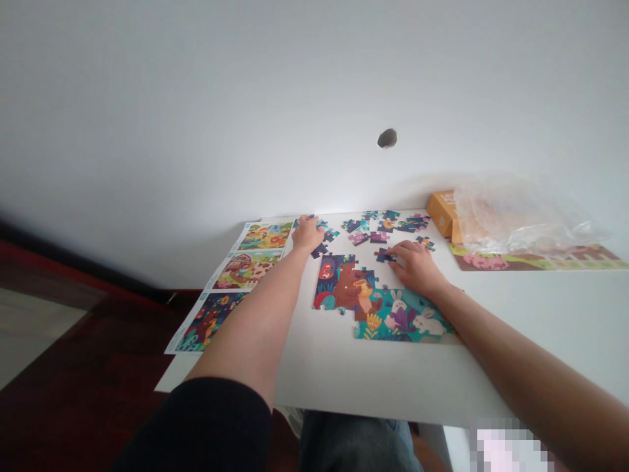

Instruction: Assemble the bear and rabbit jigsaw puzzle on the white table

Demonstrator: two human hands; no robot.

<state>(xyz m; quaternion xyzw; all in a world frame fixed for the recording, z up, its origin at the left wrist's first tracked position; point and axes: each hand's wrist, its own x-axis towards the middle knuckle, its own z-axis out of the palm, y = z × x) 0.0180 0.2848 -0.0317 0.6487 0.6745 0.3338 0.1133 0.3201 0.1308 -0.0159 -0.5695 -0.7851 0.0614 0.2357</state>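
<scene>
A partly joined jigsaw puzzle (366, 298) lies on the white table, showing a bear, a fox-like animal and white rabbits among plants. My left hand (308, 235) reaches to the table's back left, its fingers curled down on a puzzle piece (310, 216) that they largely cover. More loose pieces (330, 234) lie beside that hand. Above the joined part, my right hand (417, 267) pinches the edge of a dark blue puzzle piece (383, 255) resting on the table. Its wrist passes over the puzzle's right side and hides some of it.
Several loose pieces (388, 224) are scattered along the back, near the wall. A printed picture sheet (211, 286) lies at the left edge, partly under my left arm. At the right are an orange box (442, 213), a clear plastic bag (515, 213) and a farm-picture strip (540, 261).
</scene>
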